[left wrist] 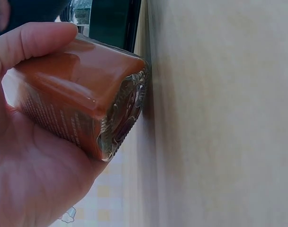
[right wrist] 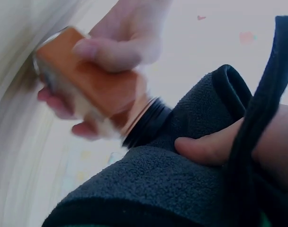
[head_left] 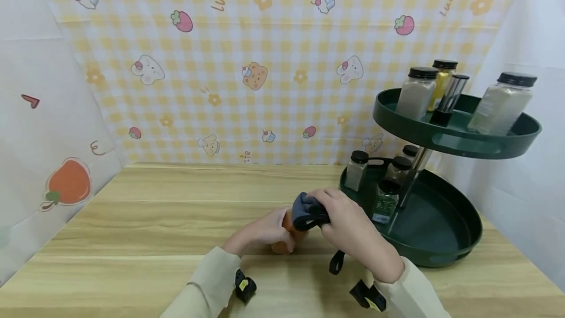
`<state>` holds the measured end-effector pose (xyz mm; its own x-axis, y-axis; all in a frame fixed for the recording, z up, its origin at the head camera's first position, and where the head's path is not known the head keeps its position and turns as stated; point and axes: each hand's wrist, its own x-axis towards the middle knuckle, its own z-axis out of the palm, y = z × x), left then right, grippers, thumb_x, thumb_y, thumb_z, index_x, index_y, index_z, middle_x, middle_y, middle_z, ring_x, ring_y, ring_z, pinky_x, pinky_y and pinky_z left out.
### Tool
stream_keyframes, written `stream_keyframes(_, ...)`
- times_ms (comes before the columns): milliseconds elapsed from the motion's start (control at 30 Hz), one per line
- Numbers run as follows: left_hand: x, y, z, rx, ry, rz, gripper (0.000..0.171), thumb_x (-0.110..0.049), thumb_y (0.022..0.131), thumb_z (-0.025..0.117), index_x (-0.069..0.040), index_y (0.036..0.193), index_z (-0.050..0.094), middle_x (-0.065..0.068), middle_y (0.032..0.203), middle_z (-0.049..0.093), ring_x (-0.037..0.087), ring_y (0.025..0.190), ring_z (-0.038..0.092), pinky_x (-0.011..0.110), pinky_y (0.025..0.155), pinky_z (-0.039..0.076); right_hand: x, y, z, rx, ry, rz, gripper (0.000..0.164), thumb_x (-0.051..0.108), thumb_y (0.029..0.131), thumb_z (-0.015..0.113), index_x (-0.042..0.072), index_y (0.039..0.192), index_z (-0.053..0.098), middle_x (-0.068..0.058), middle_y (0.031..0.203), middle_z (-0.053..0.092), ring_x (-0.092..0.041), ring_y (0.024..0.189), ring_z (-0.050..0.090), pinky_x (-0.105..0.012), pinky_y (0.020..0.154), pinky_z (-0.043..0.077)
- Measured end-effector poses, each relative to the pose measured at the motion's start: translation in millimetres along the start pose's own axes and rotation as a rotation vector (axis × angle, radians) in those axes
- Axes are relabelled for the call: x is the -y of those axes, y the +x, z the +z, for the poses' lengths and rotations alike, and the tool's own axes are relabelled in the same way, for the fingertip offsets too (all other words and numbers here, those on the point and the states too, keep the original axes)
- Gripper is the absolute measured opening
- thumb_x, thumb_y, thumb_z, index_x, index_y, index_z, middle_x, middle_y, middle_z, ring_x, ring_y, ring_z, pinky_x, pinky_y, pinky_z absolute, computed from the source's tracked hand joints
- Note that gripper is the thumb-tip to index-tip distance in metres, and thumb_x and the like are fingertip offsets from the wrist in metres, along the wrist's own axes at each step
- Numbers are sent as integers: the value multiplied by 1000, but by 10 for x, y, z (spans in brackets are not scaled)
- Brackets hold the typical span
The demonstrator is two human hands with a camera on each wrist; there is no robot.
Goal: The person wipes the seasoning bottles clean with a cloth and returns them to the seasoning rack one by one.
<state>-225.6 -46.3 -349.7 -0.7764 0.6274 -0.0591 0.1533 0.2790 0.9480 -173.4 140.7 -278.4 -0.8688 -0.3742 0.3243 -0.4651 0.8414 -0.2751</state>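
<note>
My left hand (head_left: pixel 267 229) grips a square glass jar (left wrist: pixel 82 80) filled with orange-brown powder, tilted just above the wooden table. Its black lid (right wrist: pixel 146 123) shows in the right wrist view, pressed against a dark grey cloth (right wrist: pixel 148 179). That folded cloth has a black edge and a hanging loop, and my right hand (head_left: pixel 344 220) holds it over the lid end of the jar. In the head view the cloth hides the lid. The thumb of my left hand lies along one side of the jar, with fingers around the other.
To the right stands a two-tier dark green rack (head_left: pixel 441 254). Several black-lidded spice jars, among them one with green flakes (head_left: pixel 385 202), stand on its lower tier. The upper tier (head_left: pixel 459 144) bears more jars and a slim silver-and-black container (head_left: pixel 450 98). A checked cloth backdrop (head_left: pixel 282 38) hangs behind the table.
</note>
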Motion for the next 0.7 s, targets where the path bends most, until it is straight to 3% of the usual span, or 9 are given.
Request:
stream_keyframes(200,0,8,13,-19,2,-18,42,4,64,67,-8,102,55,2,88,59,17,78,53,31,75,43,48,-33,-38,-16,10,-44,53,-10,68,57,19,112,61,1,103,60,-19,99,58,-40,84,49)
stream_keyframes(333,8,19,7,-9,1,-7,41,4,64,66,-9,101,56,1,86,58,15,76,53,29,72,44,-3,0,-41,20,10,4,52,-9,70,59,17,114,60,-3,106,62,-22,98,58,-40,79,49)
stream_keyframes(533,8,19,-4,4,12,-2,47,2,63,66,-10,107,56,0,82,59,13,71,52,27,67,43,-139,57,9,98,2,105,48,-5,76,60,13,120,57,-8,119,60,-27,105,58,-44,83,49)
stream_keyframes(700,4,20,3,-2,26,-14,46,0,63,67,-11,106,56,0,81,59,14,72,53,28,71,43,-127,50,22,87,-1,95,49,-4,75,61,12,122,56,-8,120,60,-27,107,58,-45,86,49)
